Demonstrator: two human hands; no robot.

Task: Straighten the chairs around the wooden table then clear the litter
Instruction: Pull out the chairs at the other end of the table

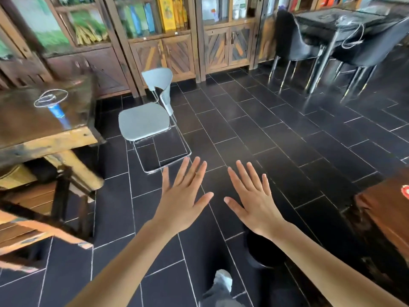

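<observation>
Grey chair (145, 120) beside wooden table (44, 129); left hand (181, 200), right hand (254, 202) spread, grasping nothing

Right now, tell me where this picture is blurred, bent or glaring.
Head view: the wooden table and the cabinets smear with motion blur; wide-angle bending curves the floor tiles near the edges; soft glare on tiles by the dark chairs; both hands, left hand and right hand, fairly sharp.
</observation>
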